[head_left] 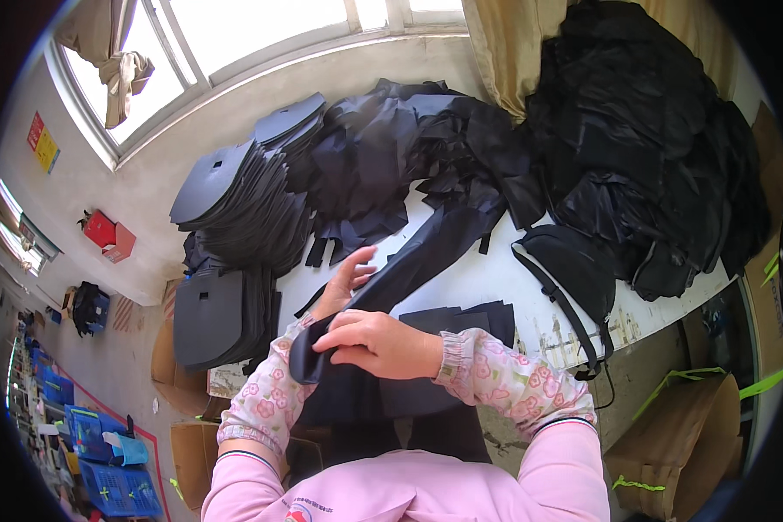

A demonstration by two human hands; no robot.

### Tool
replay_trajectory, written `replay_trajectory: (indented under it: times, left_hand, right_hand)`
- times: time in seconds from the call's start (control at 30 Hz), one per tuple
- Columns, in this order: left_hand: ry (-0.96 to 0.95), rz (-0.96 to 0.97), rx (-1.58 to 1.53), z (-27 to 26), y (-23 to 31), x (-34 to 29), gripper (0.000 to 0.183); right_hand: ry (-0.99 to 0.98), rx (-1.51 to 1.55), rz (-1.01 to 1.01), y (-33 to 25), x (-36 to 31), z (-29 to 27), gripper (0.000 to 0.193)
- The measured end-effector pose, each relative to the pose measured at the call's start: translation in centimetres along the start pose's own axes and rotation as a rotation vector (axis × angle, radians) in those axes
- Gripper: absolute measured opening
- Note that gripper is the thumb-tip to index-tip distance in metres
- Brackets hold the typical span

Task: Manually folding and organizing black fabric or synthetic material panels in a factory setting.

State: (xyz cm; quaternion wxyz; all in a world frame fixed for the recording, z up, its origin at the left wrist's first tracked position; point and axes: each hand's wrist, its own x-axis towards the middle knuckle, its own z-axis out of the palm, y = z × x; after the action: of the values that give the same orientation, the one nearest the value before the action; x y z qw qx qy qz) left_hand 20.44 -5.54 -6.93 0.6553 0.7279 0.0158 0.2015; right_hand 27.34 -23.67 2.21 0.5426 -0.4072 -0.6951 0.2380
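Note:
A long piece of dark, thin fabric (409,265) runs from the heap at the back of the white table down to my hands, its near end folded over and hanging by my left wrist. My right hand (387,344) is closed on this near end, fingers curled over the fabric. Just beyond it, my left hand (346,283) is raised against the strip's left side, fingers apart and partly hidden by the cloth. Below my hands, flat black panels (418,396) lie at the table's front edge.
Stacks of black rounded panels (222,317) stand at left, beside a heap of dark fabric (365,157). A tall pile of black bags (626,130) fills the back right, with a strapped black bag (574,261) before it. Cardboard boxes (679,435) flank the table (552,317).

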Motion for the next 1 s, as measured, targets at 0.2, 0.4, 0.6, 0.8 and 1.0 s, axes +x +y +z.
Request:
replay_trajectory:
  times: [0.2, 0.4, 0.6, 0.8, 1.0]
  left_hand:
    - [0.169, -0.103, -0.232, 0.9, 5.5, -1.7, 0.061]
    - [0.132, 0.072, -0.181, -2.1, 6.0, -1.2, 0.037]
    - [0.115, 0.267, 0.089, -1.3, 6.2, -0.3, 0.036]
    - [0.223, 0.106, 0.378, -2.2, 4.7, -0.4, 0.041]
    - [-0.05, 0.225, -0.371, 0.6, 11.8, -2.6, 0.071]
  right_hand:
    - [0.006, 0.104, 0.009, -0.9, 1.9, -2.8, 0.049]
    - [0.171, -0.342, -0.02, -3.9, 1.9, -5.2, 0.048]
    - [0.051, -1.025, -0.451, -9.4, 6.3, 0.6, 0.068]
    - [0.082, -1.063, -0.344, -9.6, 9.5, -1.5, 0.011]
    - [0.286, -0.746, -0.118, -11.5, 9.6, -6.7, 0.016]
